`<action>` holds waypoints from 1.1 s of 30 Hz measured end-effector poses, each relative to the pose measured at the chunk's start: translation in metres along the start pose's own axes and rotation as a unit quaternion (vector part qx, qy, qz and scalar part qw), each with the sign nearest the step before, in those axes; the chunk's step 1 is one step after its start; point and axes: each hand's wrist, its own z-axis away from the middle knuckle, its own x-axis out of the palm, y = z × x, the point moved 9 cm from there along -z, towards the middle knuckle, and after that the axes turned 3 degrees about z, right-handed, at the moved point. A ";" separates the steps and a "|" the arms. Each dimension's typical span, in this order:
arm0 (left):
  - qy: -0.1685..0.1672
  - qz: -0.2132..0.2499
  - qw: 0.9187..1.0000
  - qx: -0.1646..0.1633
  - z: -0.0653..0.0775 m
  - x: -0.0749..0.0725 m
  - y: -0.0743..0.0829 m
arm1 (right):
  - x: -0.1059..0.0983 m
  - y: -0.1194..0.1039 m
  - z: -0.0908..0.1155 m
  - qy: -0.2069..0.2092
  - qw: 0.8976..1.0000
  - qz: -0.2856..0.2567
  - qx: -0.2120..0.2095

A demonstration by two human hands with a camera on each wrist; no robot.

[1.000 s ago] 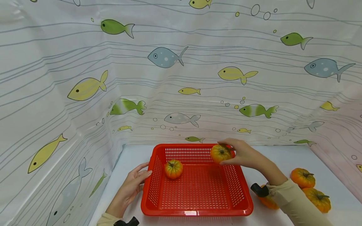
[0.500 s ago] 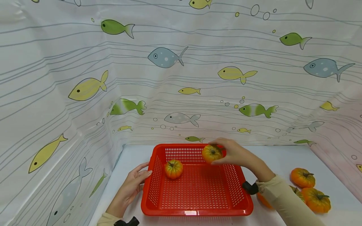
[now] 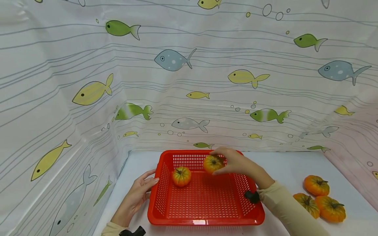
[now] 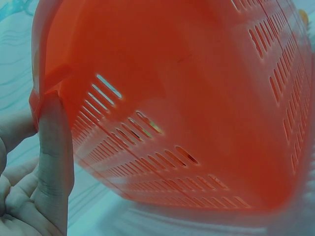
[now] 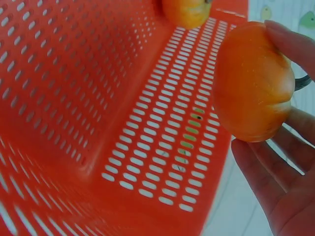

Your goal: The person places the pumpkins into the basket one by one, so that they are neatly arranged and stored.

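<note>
A red plastic basket [image 3: 203, 200] with slotted walls stands in the middle of the table. My left hand [image 3: 136, 192] grips its left rim; in the left wrist view a finger [image 4: 55, 157] lies along the outside of the basket wall [image 4: 197, 64]. Between the thumb and fingers of my right hand [image 3: 237, 164] is a small orange-yellow pumpkin [image 3: 211, 164], held over the back right part of the basket. The right wrist view shows this pumpkin [image 5: 253, 83] gripped from the side, its dark stem sticking out. Another pumpkin [image 3: 181, 176] lies inside the basket at the left.
On the white table [image 3: 283, 164] to the right, three more pumpkins lie close together, one farther back [image 3: 316, 185], one in front [image 3: 330, 209] and one partly behind the right sleeve [image 3: 307, 204]. A fish-patterned curtain [image 3: 189, 108] encloses the back and sides.
My right hand has moved left with its pumpkin, from the basket's back right corner farther in over the basket, and slightly lower. The left hand and the basket have stayed put.
</note>
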 end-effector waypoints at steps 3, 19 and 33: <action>0.000 -0.001 1.000 -0.001 0.000 0.000 0.000 | 0.006 -0.001 -0.003 -0.007 1.000 -0.009 0.000; -0.004 -0.001 1.000 0.007 0.001 0.002 0.002 | 0.036 0.000 -0.016 -0.042 0.999 -0.005 0.001; -0.003 -0.003 1.000 0.006 0.001 0.001 0.002 | 0.059 -0.001 -0.027 -0.062 0.998 0.020 -0.005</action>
